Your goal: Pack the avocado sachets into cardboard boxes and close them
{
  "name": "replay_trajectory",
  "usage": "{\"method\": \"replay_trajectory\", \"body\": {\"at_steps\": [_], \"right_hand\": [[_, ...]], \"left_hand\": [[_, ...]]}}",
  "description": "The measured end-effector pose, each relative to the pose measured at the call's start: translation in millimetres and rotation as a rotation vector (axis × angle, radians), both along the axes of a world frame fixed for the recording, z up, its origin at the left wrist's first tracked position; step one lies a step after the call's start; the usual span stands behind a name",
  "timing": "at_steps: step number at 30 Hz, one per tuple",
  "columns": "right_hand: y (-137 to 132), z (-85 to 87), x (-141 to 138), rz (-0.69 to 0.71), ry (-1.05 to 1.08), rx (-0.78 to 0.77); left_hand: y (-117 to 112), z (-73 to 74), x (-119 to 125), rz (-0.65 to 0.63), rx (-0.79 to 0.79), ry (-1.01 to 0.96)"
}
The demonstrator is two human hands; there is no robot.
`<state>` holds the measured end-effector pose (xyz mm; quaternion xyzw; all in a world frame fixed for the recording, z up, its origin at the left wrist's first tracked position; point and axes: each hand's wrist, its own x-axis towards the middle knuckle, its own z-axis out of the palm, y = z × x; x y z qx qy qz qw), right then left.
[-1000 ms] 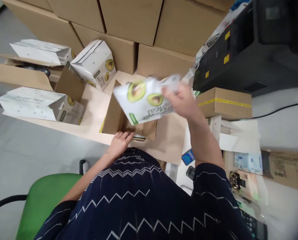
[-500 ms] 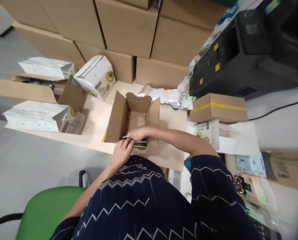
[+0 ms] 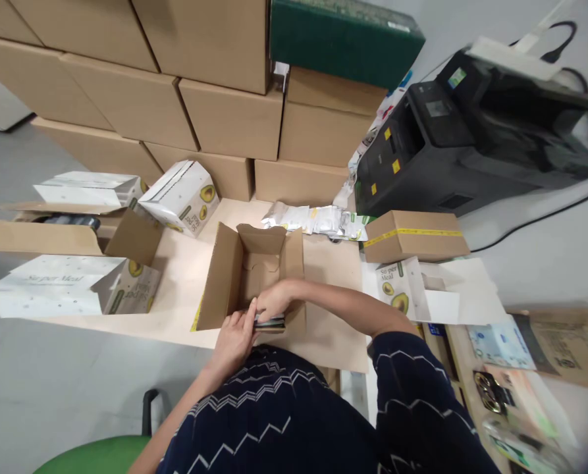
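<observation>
An opened cardboard box (image 3: 224,280) with raised flaps sits on the table in front of me. A stack of thin, flat, dark and light items (image 3: 270,324) lies against its near wall; I cannot make out their kind. My left hand (image 3: 235,339) is bent over the near left corner of the box, its index finger reaching in to the stack. My right hand (image 3: 275,299) reaches into the box from the right, fingers closed and pointing down at the stack. Its fingertips are partly hidden behind the left index finger. The far part of the box's inside shows bare cardboard.
White cartons printed with avocados (image 3: 179,197) and another open cardboard box (image 3: 41,242) stand on the left. Silvery packets (image 3: 318,220) lie behind my box. A taped box (image 3: 417,236) and a black printer (image 3: 412,151) are at right. Stacked cartons (image 3: 229,118) form the back.
My view has tilted up, so everything sits lower. A thin grey item seen earlier at my right fingertips no longer shows. My left index finger now meets my right hand.
</observation>
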<state>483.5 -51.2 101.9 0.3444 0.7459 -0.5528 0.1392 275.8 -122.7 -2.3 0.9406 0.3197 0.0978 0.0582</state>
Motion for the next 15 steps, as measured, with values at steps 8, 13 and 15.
{"method": "replay_trajectory", "body": {"at_steps": [8, 13, 15], "right_hand": [[78, 10.7, 158, -1.324, 0.327, 0.560], [145, -81.3, 163, -0.993, -0.292, 0.709], [162, -112.1, 152, -0.712, -0.421, 0.707]], "left_hand": [[0, 4.9, -1, -0.100, -0.014, 0.059], [-1, -2.8, -4, -0.109, -0.028, -0.001], [-1, -4.6, -4, -0.105, -0.022, -0.039]]}}
